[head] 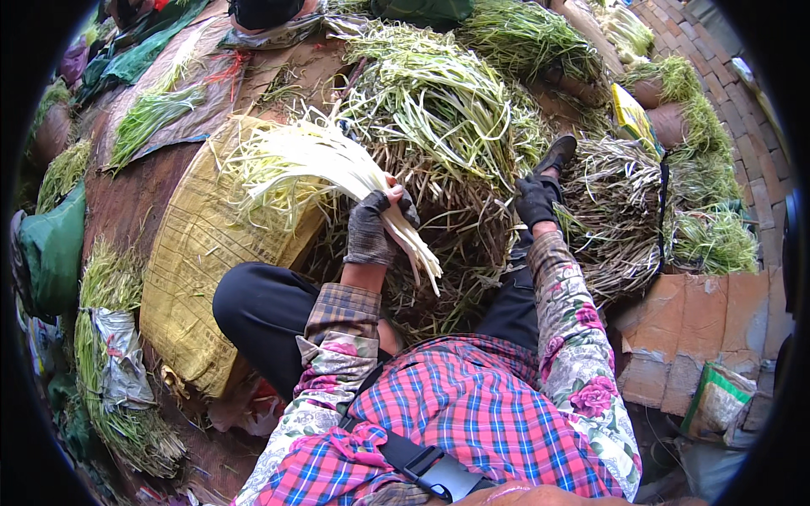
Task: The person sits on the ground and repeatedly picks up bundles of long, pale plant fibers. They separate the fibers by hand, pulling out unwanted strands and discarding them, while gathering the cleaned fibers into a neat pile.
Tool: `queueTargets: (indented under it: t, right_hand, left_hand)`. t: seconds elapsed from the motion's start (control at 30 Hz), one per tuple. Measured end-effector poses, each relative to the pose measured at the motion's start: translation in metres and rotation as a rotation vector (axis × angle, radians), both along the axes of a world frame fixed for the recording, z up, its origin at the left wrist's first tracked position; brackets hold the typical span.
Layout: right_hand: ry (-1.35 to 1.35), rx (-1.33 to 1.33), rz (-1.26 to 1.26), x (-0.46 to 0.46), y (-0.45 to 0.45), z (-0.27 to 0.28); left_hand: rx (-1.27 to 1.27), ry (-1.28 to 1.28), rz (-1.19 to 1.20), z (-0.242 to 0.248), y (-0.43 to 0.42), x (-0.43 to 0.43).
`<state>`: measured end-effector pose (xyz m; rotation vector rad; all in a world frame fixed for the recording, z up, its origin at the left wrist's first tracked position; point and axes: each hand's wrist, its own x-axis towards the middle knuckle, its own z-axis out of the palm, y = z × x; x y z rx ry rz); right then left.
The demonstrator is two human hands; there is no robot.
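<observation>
My left hand, in a grey fingertip-less knit glove, is closed around a bunch of pale, blanched leafy stalks. The white root ends point down to the right, and the yellowish leaves fan out to the upper left. My right hand, in a dark glove, touches the right edge of a large heap of uncleaned green stalks with brown lower ends. Its fingertips are partly hidden, so whether they pinch a stalk is unclear. A yellow woven sack with printed writing lies under the pale leaves.
Bundled brown-stemmed stalks lie to the right, bound with a black strap. Flattened cardboard is at the lower right. A tied green bundle and a green sack line the left. Another person's dark-clothed part shows at the top.
</observation>
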<state>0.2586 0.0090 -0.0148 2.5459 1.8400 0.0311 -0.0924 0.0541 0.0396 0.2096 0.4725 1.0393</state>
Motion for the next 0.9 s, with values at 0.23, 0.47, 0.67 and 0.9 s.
queueTargets:
  t: [0.23, 0.47, 0.67, 0.9]
  right_hand:
    - [0.903, 0.243, 0.088, -0.018, -0.044, 0.035]
    - [1.345, 0.204, 0.127, -0.122, -0.051, 0.126]
    - [1.278, 0.011, 0.295, -0.178, -0.015, 0.141]
    - [1.069, 0.270, 0.197, -0.150, -0.015, 0.110]
  left_hand:
    - [-0.002, -0.007, 0.002, -0.001, -0.001, 0.002]
    - [0.077, 0.105, -0.168, 0.001, -0.016, 0.017]
    - [0.294, 0.279, -0.142, -0.003, -0.028, 0.034]
    - [0.253, 0.388, -0.045, -0.016, -0.013, 0.025]
